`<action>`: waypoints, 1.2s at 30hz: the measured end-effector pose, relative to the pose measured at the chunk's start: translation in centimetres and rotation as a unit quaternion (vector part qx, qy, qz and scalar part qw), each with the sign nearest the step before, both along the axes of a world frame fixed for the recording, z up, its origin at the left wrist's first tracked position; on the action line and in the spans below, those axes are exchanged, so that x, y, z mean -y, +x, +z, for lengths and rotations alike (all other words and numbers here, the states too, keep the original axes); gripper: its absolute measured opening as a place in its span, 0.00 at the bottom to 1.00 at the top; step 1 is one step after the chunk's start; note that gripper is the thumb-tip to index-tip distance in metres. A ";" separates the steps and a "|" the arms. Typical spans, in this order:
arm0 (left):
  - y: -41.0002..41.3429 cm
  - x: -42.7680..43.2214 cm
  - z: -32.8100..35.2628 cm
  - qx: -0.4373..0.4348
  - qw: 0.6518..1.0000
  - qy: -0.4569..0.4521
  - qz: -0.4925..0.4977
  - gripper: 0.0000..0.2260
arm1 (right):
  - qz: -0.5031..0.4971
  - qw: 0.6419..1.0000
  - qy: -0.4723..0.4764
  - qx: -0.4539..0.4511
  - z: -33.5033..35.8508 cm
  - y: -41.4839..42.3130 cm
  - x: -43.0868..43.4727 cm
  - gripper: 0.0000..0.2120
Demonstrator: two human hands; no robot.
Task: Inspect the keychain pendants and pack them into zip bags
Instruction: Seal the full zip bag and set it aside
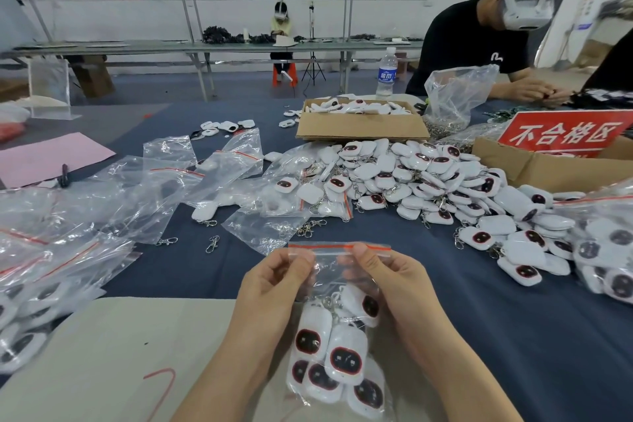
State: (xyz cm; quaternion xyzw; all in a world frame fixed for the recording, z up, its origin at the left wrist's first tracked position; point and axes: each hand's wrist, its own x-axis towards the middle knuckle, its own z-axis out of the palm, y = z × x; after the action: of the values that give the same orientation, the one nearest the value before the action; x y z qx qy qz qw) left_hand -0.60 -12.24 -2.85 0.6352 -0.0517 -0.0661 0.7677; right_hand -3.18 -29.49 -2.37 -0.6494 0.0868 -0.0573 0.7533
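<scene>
Centrally, in the head view, a zip bag (pixel 329 271) is held upright over the table (pixel 479 336). Its upper part is pinched just below the red seal strip by the left hand (pixel 274 284) and the right hand (pixel 387 281), fingers curled on the plastic. White pendants (pixel 344 358), perhaps six, are gathered in its bottom. A loose heap (pixel 428 178) lies beyond to the right, empty bags (pixel 164 175) to the left.
</scene>
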 end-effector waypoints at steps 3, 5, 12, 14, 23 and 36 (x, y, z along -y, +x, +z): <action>0.1 0.0 0.0 -0.010 1.000 -0.003 -0.004 0.17 | 0.003 1.000 0.005 0.000 0.1 -0.1 0.0 0.19; 0.1 0.0 -0.1 -0.018 1.000 -0.009 -0.017 0.18 | 0.001 1.000 0.008 0.002 0.3 -0.1 0.0 0.19; -0.3 0.2 0.3 -0.025 0.999 0.006 -0.037 0.12 | 0.015 1.000 0.019 -0.008 0.5 -0.5 -0.1 0.19; -0.4 0.2 0.4 -0.026 0.999 -0.010 -0.029 0.13 | 0.023 0.999 0.031 -0.002 0.6 -0.6 -0.3 0.20; -0.8 0.6 1.1 -0.062 0.993 -0.078 -0.058 0.12 | 0.063 0.996 0.058 -0.001 1.1 -0.9 -0.8 0.16; -1.0 0.8 1.1 -0.007 1.000 -0.004 -0.027 0.10 | 0.059 0.998 0.001 0.008 1.8 -1.4 -1.6 0.11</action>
State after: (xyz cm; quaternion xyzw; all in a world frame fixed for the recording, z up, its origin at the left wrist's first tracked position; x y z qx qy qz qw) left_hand -1.61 -13.04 -1.79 0.6298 -0.0638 -0.0911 0.7688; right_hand -4.62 -27.87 -0.53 -0.6520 0.0423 -0.0177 0.7568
